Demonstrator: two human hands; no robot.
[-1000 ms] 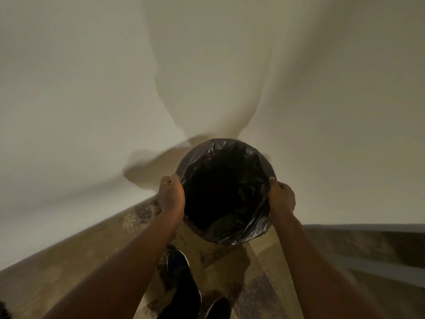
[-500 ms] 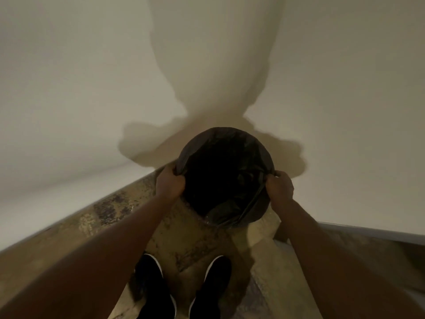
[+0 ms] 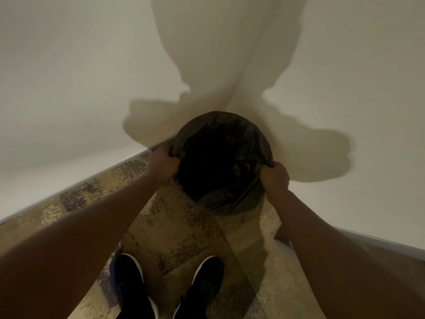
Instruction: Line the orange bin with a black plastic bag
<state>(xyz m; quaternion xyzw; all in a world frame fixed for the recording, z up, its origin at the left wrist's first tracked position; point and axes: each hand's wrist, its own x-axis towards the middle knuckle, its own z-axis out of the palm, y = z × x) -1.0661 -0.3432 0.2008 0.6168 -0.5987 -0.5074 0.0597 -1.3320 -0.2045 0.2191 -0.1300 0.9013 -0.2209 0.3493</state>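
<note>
A black plastic bag [image 3: 220, 130] covers the round bin in the corner of the room; its edge is folded over the rim all round and its inside is dark. None of the bin's orange surface shows. My left hand [image 3: 162, 163] grips the bag's folded edge at the left of the rim. At the right of the rim, my right hand [image 3: 274, 179] is closed on the bag's edge, where the plastic is pulled into taut creases.
Two pale walls [image 3: 69, 77] meet right behind the bin. A patterned carpet [image 3: 174, 229] covers the floor. My two dark shoes [image 3: 126, 286] stand just in front of the bin. Shadows of my arms fall on both walls.
The bin has gone down into the corner and now sits close to the walls. Both hands stayed on the rim and have gathered the bag's edge tighter.
</note>
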